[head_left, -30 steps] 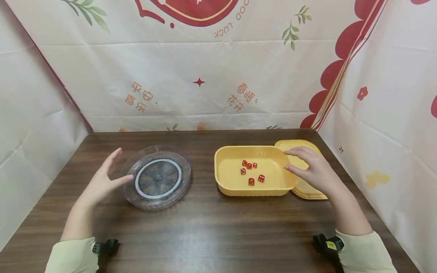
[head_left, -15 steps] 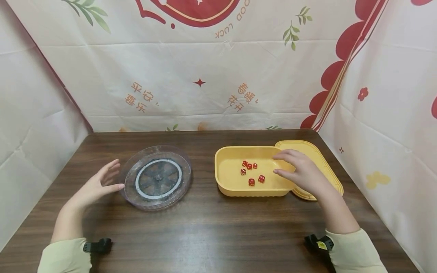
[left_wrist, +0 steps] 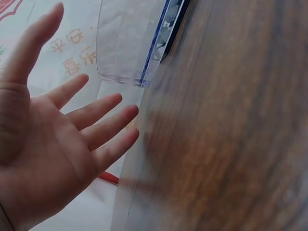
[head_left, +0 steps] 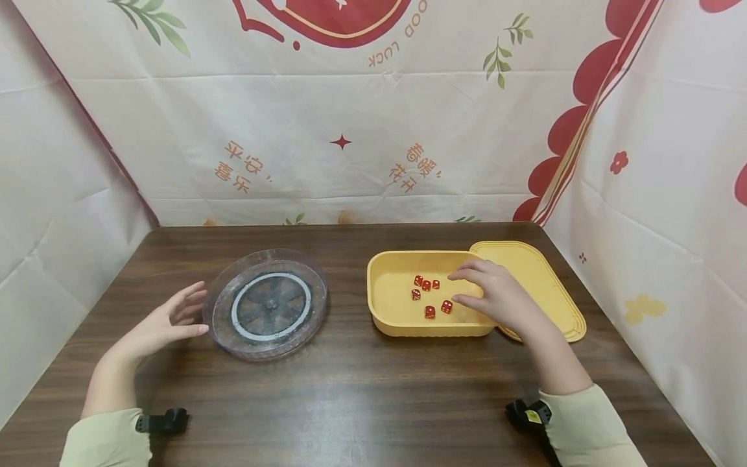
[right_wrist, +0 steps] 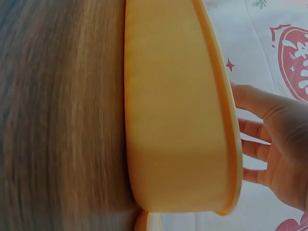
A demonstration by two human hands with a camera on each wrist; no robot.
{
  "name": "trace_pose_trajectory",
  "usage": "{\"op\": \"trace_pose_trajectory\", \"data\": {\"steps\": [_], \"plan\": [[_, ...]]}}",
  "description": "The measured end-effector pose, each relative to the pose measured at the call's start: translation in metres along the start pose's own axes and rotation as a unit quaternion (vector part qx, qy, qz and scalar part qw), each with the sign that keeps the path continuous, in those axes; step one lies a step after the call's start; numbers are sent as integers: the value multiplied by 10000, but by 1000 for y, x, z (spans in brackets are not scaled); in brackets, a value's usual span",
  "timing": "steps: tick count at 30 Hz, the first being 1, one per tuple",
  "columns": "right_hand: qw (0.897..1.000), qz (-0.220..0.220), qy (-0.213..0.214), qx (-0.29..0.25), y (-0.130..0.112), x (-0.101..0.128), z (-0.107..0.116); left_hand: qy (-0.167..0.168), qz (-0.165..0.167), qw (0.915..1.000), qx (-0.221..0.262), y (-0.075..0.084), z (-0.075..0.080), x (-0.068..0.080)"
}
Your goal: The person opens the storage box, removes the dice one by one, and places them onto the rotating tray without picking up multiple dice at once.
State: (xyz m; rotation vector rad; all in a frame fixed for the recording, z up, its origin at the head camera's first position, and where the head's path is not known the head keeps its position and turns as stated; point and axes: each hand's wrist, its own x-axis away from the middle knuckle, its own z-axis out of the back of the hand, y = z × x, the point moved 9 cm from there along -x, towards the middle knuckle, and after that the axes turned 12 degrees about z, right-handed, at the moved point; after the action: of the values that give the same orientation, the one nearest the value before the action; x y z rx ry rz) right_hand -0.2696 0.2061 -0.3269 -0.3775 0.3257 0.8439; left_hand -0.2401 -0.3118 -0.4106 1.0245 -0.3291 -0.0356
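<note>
Nearest on the wooden bench point(head_left: 362, 395) are the two pale sleeves point(head_left: 589, 428). Beyond them the right hand point(head_left: 496, 298) hovers over the right end of the yellow tray point(head_left: 397, 321), fingers loosely spread and holding nothing — its fingertips point(head_left: 458, 299) just right of the red dice point(head_left: 432, 295) lying inside the tray. Well left of the tray, the left hand point(head_left: 166, 321) is wide open, palm toward the clear round dish point(head_left: 268, 301), just beside its rim. Behind the tray's right end lies the yellow lid point(head_left: 543, 279), flat on the bench.
</note>
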Motion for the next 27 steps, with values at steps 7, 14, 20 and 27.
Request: {"op": "trace_pose_trajectory", "data": {"steps": [7, 14, 20, 27], "plan": [[9984, -283, -466, 126, 7, -3, -16, -66, -19, 9998, -193, -3, -1, -1], [9962, -441, -730, 200, 12, -6, -28, -143, -131, 9997, -162, -4, -3, -4], [9936, -597, -925, 234, 14, -9, -37, -195, -295, 9994, -51, -4, -6, -6], [9889, -837, -1201, 244, 17, -6, -46, -177, -367, 9991, -135, -5, -7, -9]]}}
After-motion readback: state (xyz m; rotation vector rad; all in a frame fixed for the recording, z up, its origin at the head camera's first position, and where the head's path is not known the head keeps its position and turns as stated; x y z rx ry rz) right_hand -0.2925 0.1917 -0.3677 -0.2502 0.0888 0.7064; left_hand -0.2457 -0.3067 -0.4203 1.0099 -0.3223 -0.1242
